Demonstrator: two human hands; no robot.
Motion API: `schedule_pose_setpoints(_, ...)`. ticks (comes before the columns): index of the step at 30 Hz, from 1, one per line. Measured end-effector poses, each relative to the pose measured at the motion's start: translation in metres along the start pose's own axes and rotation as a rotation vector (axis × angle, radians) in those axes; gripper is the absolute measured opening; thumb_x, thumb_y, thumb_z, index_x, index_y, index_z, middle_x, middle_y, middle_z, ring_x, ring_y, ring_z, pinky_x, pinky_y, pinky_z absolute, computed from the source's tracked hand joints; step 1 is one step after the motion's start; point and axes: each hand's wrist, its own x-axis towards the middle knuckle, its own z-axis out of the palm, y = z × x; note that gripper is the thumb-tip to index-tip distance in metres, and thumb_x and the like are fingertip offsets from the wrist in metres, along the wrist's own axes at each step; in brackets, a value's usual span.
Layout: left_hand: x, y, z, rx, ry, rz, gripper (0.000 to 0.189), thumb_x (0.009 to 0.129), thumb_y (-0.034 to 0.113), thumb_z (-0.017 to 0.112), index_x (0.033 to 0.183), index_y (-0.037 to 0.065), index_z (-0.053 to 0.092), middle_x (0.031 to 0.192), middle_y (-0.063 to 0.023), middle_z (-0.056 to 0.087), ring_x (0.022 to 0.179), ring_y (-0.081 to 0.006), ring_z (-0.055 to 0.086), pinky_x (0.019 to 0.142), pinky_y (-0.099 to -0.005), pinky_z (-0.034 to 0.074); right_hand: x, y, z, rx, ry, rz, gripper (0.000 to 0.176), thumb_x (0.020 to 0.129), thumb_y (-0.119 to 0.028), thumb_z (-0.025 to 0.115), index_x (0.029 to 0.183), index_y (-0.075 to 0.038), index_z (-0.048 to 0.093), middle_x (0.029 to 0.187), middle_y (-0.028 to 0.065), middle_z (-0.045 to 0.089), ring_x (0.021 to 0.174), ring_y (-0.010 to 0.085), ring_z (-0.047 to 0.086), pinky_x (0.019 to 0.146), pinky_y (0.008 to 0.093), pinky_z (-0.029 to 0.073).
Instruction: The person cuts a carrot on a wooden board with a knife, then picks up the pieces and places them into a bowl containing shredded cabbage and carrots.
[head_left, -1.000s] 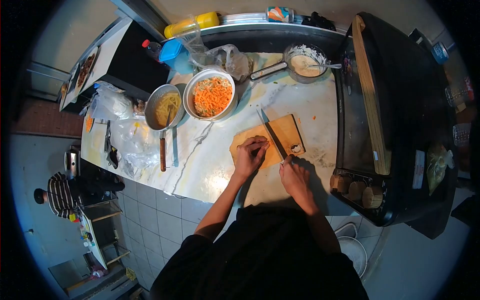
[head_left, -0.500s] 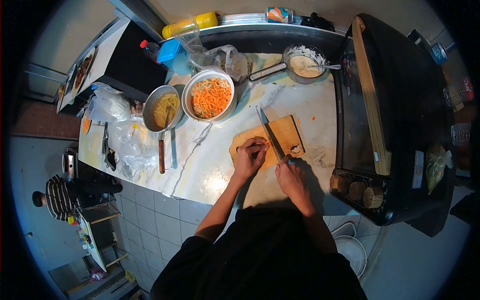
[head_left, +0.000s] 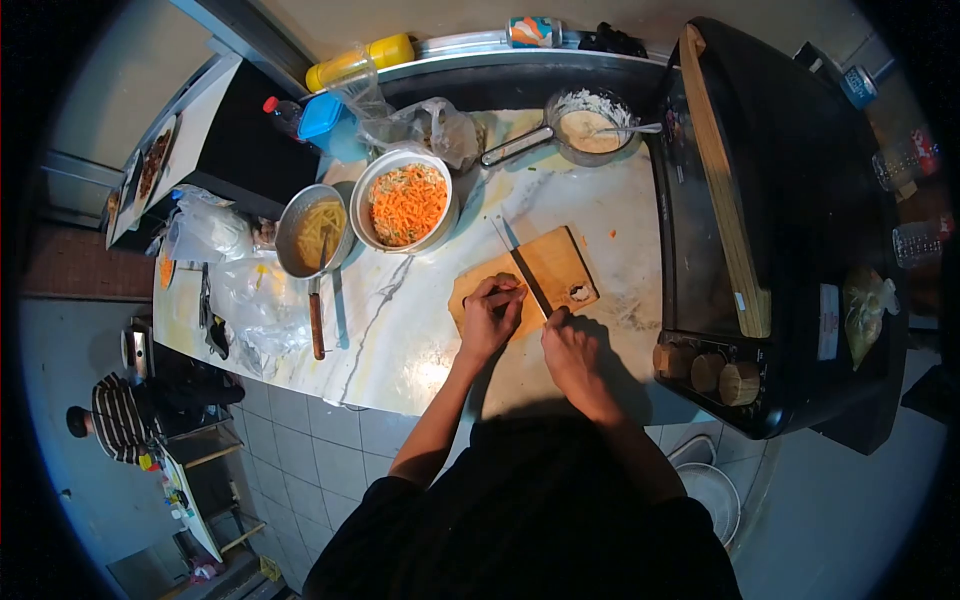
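Observation:
My left hand (head_left: 490, 318) is bent over the wooden cutting board (head_left: 560, 258), its fingertips pinched on a small orange piece of carrot, mostly hidden by the fingers. In my right hand (head_left: 572, 358) is the handle of a kitchen knife (head_left: 527, 273). The blade lies across the board, pointing away and to the left, just beside my left fingertips. A dark round hole with a pale scrap (head_left: 579, 292) in it marks the board's right corner.
Left of the board stand a white pot (head_left: 438, 240) of shredded carrot and a saucepan (head_left: 288, 250) of yellow strips. Behind is a frying pan (head_left: 632, 148) with batter and a spoon. A black oven (head_left: 810, 230) borders the right. A person in stripes (head_left: 118, 418) is far left.
The whole view has shifted slightly left. The knife blade has moved a little closer to my left fingertips and covers more of the orange piece. Both hands keep their grips.

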Motion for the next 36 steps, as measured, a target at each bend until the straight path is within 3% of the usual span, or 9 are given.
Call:
schedule_pose_setpoints(1, 0.002, 0.001, -0.001, 0.004, 0.008, 0.006, 0.012, 0.075, 0.000, 0.067, 0.087, 0.001, 0.071, 0.090, -0.0115, 0.063, 0.081, -0.0235, 0.064, 0.072, -0.0293, 0.051, 0.001, -0.002, 0.000, 0.000, 0.012, 0.004, 0.043, 0.086, -0.006, 0.045, 0.126, 0.009, 0.037, 0.087, 0.0225, 0.064, 0.082, 0.0378, 0.063, 0.071, 0.0500, 0.047)
schedule_pose_setpoints(4, -0.003, 0.005, -0.003, -0.001, 0.012, -0.036, 0.013, 0.076, 0.000, 0.067, 0.088, 0.002, 0.071, 0.090, -0.0113, 0.063, 0.081, -0.0237, 0.063, 0.072, -0.0301, 0.050, 0.001, 0.005, -0.011, -0.010, -0.046, -0.038, 0.044, 0.086, -0.005, 0.045, 0.126, 0.009, 0.037, 0.086, 0.0222, 0.064, 0.081, 0.0376, 0.063, 0.071, 0.0498, 0.047)
schedule_pose_setpoints(9, -0.003, 0.000, -0.002, -0.007, 0.008, -0.021, 0.014, 0.073, 0.000, 0.068, 0.087, 0.002, 0.071, 0.089, -0.0120, 0.063, 0.082, -0.0245, 0.063, 0.073, -0.0310, 0.050, 0.007, 0.017, -0.014, 0.007, -0.086, 0.015, 0.041, 0.093, -0.022, 0.043, 0.126, 0.003, 0.040, 0.086, 0.0220, 0.064, 0.083, 0.0392, 0.062, 0.073, 0.0505, 0.045)
schedule_pose_setpoints(11, -0.003, -0.002, 0.000, -0.010, 0.019, -0.002, 0.015, 0.073, 0.000, 0.068, 0.087, 0.002, 0.071, 0.090, -0.0122, 0.063, 0.082, -0.0245, 0.063, 0.073, -0.0309, 0.050, 0.002, 0.013, -0.019, 0.018, 0.032, -0.046, 0.029, 0.091, -0.019, 0.047, 0.108, 0.005, 0.048, 0.080, 0.0202, 0.066, 0.079, 0.0376, 0.065, 0.068, 0.0484, 0.050)
schedule_pose_setpoints(15, -0.004, -0.003, 0.000, -0.021, 0.024, -0.027, 0.013, 0.074, 0.000, 0.068, 0.086, 0.000, 0.070, 0.090, -0.0124, 0.063, 0.080, -0.0243, 0.063, 0.071, -0.0304, 0.051, 0.003, 0.014, -0.017, 0.067, 0.076, -0.068, 0.038, 0.093, -0.026, 0.045, 0.114, 0.006, 0.046, 0.084, 0.0220, 0.065, 0.082, 0.0394, 0.064, 0.071, 0.0495, 0.048)
schedule_pose_setpoints(23, -0.004, -0.001, 0.001, -0.054, 0.023, -0.030, 0.012, 0.074, 0.000, 0.068, 0.086, -0.002, 0.069, 0.091, -0.0127, 0.063, 0.079, -0.0226, 0.063, 0.069, -0.0291, 0.051, 0.006, 0.012, -0.009, 0.153, -0.060, 0.046, 0.044, 0.094, -0.031, 0.043, 0.122, 0.002, 0.041, 0.096, 0.0229, 0.062, 0.092, 0.0406, 0.058, 0.080, 0.0520, 0.041)
schedule_pose_setpoints(32, -0.002, 0.002, 0.001, -0.073, 0.038, -0.038, 0.012, 0.074, -0.002, 0.067, 0.086, -0.001, 0.070, 0.092, -0.0121, 0.063, 0.079, -0.0233, 0.063, 0.071, -0.0293, 0.050, 0.001, 0.003, -0.015, 0.111, -0.018, 0.043, 0.036, 0.094, -0.027, 0.043, 0.113, 0.004, 0.045, 0.091, 0.0223, 0.064, 0.089, 0.0385, 0.062, 0.078, 0.0507, 0.045)
schedule_pose_setpoints(36, -0.001, 0.004, -0.001, -0.031, 0.019, -0.035, 0.014, 0.074, 0.000, 0.067, 0.088, 0.001, 0.071, 0.092, -0.0109, 0.063, 0.081, -0.0226, 0.063, 0.073, -0.0294, 0.050, 0.003, 0.006, 0.007, 0.095, 0.049, 0.058, 0.043, 0.094, -0.029, 0.043, 0.121, 0.004, 0.041, 0.091, 0.0224, 0.063, 0.088, 0.0385, 0.060, 0.075, 0.0513, 0.043)
